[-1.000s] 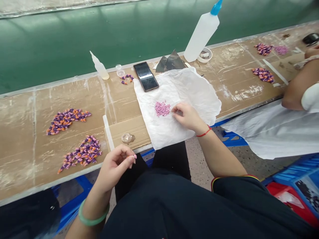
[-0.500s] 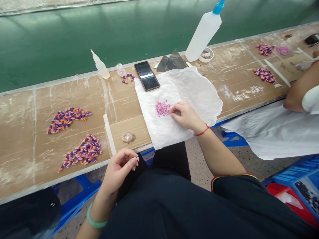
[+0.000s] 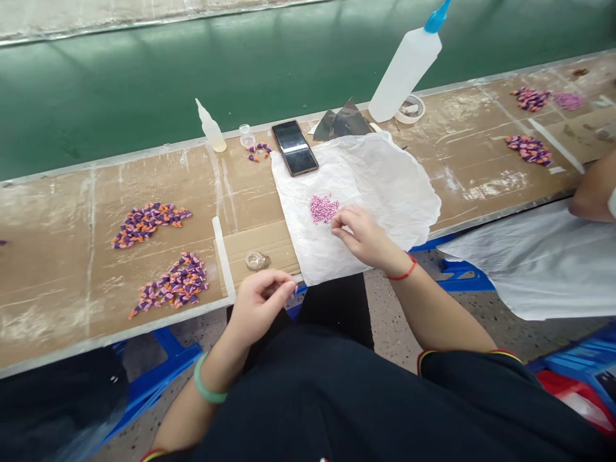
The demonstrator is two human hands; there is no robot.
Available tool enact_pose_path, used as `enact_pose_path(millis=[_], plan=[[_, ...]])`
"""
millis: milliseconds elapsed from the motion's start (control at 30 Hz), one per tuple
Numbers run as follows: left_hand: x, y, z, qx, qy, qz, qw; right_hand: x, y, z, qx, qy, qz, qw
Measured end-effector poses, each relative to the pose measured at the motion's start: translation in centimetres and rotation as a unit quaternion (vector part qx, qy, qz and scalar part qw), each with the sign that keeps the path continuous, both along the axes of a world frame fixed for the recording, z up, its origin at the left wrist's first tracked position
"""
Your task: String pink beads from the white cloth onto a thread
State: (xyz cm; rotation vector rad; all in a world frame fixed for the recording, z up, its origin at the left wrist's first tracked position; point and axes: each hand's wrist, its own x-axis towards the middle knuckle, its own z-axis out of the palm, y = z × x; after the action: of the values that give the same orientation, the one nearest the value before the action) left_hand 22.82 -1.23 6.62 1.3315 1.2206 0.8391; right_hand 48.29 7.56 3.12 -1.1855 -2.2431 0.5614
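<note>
My right hand point(image 3: 364, 236) rests on a crumpled white sheet point(image 3: 385, 186), its fingertips pinched together just right of a small heap of pink beads point(image 3: 324, 209). What the pinch holds is too small to make out. My left hand point(image 3: 262, 305) hovers at the near table edge with fingers curled and pinched on something tiny, close to a small clear dish point(image 3: 255, 260). Two piles of purple and orange pieces point(image 3: 172, 284) point(image 3: 148, 222) lie to the left on the cardboard-covered table point(image 3: 58, 269).
A black phone point(image 3: 295, 147), a small glue bottle point(image 3: 212, 128), a tiny clear cup point(image 3: 247, 135) and a tall white squeeze bottle point(image 3: 409, 64) stand at the back. A white stick point(image 3: 222, 256) lies by the dish. Another person's arm point(image 3: 594, 189) is at right.
My left hand has risen from my lap toward the table edge and the right. My right hand has drawn back slightly from the pink beads. The camera view has shifted left.
</note>
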Motion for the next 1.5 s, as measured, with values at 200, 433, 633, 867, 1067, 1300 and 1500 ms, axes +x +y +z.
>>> enact_pose_path(millis=[200,433,633,867,1067,1300,1500], plan=[[2.5,2.2,1.6,0.076,-0.003,-0.025,0.997,-2.7,-3.8,5.9,0.043,0.057,0.112,0.991],[2.9,1.8,2.3,0.102,0.011,-0.033,0.994,-3.5,-4.9,7.0,0.093,0.013,0.13,0.987],[3.3,1.7,2.4,0.114,0.033,-0.013,0.993,-3.7,-5.4,7.2,0.089,0.003,0.112,0.99],[3.3,1.6,3.1,0.126,0.02,0.011,0.992,-3.6,-5.6,8.0,0.029,0.08,0.091,0.992],[3.1,1.4,3.9,0.15,0.051,0.005,0.987,-4.1,-5.7,8.4,0.152,0.035,0.112,0.981],[2.1,1.1,3.8,-0.019,-0.097,-0.023,0.995,-4.5,-5.0,9.5,0.378,-0.057,0.185,0.905],[1.2,0.2,3.5,-0.034,-0.127,0.01,0.991,-5.6,-4.9,9.4,0.41,-0.016,0.234,0.881]])
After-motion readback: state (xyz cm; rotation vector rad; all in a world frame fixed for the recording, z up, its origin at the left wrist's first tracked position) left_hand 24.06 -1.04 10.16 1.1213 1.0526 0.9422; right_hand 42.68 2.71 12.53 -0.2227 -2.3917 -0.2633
